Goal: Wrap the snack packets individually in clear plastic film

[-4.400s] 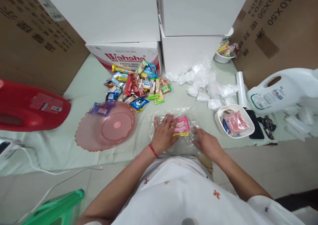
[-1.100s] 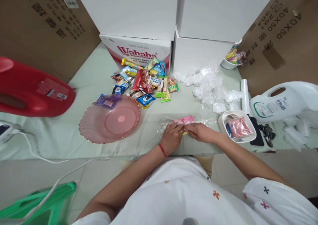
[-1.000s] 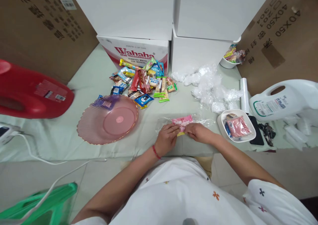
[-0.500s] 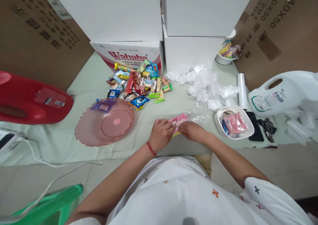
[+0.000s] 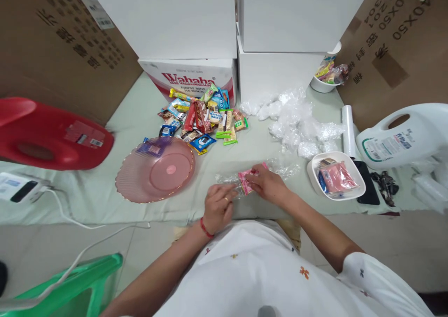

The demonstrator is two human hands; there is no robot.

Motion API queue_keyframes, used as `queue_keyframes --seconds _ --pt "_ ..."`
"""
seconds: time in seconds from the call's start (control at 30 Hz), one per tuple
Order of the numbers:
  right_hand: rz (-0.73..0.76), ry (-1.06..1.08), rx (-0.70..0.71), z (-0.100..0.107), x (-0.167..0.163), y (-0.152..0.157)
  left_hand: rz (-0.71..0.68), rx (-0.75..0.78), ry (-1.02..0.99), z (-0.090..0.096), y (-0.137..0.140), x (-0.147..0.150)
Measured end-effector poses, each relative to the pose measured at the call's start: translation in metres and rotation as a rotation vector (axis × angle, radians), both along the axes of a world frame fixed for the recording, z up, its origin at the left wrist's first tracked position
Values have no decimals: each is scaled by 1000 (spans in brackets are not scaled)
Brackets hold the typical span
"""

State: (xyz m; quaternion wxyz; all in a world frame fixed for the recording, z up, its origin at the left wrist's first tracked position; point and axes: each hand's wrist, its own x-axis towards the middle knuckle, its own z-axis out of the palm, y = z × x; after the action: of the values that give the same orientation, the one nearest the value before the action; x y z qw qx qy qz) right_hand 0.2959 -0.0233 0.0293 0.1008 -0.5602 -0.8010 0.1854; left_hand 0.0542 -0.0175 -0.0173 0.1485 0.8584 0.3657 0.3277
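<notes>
A small pink snack packet [image 5: 244,184] lies at the table's front edge on a crumpled clear plastic bag [image 5: 224,179], which spreads out to both sides. My right hand [image 5: 269,184] grips the packet from the right, its fingers over the upper part. Just left of the packet, my left hand [image 5: 217,209] has its fingers curled at the near edge of the plastic and appears to pinch it; the fingertips are partly hidden. The pink ribbed plate [image 5: 135,179] is to the left of my hands.
Wrapped snacks [image 5: 201,116] are heaped before a Wahaba carton [image 5: 150,72]. Crumpled clear bags [image 5: 297,116] lie right of them. A white bowl [image 5: 317,185] holds packets beside a black phone [image 5: 367,182] and keys [image 5: 387,186]. A red jug [image 5: 70,140] and a white jug [image 5: 402,133] flank the table.
My left hand has come off the pink packet and moved down and left. Clear plastic now spreads left of the packet. My right hand has shifted further over the packet.
</notes>
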Motion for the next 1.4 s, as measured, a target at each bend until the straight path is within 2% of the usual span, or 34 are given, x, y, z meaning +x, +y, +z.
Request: queue_keyframes --seconds 0.1,0.13,0.17,0.2,0.27,0.37,0.43,0.5,0.57,0.63,0.67,0.73,0.77,0.83,0.93,1.0,1.07,1.13,1.2,1.3,1.4 --pt "-27 37 -13 -18 2 2 476 -205 -72 1 13 -4" --pt "-31 51 -5 -21 3 2 574 -286 -34 2 19 -2" --pt "-34 62 2 -23 4 2 614 -356 31 3 24 2" --pt "-38 70 7 -23 4 2 602 -407 112 4 27 6" --pt "-47 85 10 -23 5 1 484 -441 263 10 27 11" --pt "-61 114 8 -22 4 2 331 -484 319 22 20 9" --pt "-65 134 6 -23 3 2 306 -633 209 30 18 7" --pt "-69 149 1 -25 0 2 284 -831 13 36 21 12" --pt "-67 164 -3 -27 -3 2 219 -999 -183 39 28 28" --pt "-53 214 5 -29 -4 2 164 -1063 -282 38 36 49" --pt "-39 264 16 -30 -3 2 153 -1042 -275 36 39 60" --pt "-31 397 55 -30 4 1 149 -898 -171 33 41 75" --pt "-61 457 81 -30 11 1 142 -797 -96 31 41 80" --pt "-223 491 141 -31 30 -1 104 -619 65 29 36 83" --pt "-541 268 182 -33 65 -2 94 -486 306 31 27 81" --pt "-678 71 154 -35 82 -1 139 -445 426 33 23 80" --pt "-786 -16 123 -36 89 2 167 -403 464 35 22 80" --pt "-868 -5 86 -36 84 4 178 -362 440 35 23 80" --pt "-892 11 13 -37 71 6 202 -330 387 33 25 81" --pt "-819 -3 -82 -38 54 8 250 -336 283 28 29 81" --pt "-736 63 -39 -34 52 10 311 -416 190 19 39 79"
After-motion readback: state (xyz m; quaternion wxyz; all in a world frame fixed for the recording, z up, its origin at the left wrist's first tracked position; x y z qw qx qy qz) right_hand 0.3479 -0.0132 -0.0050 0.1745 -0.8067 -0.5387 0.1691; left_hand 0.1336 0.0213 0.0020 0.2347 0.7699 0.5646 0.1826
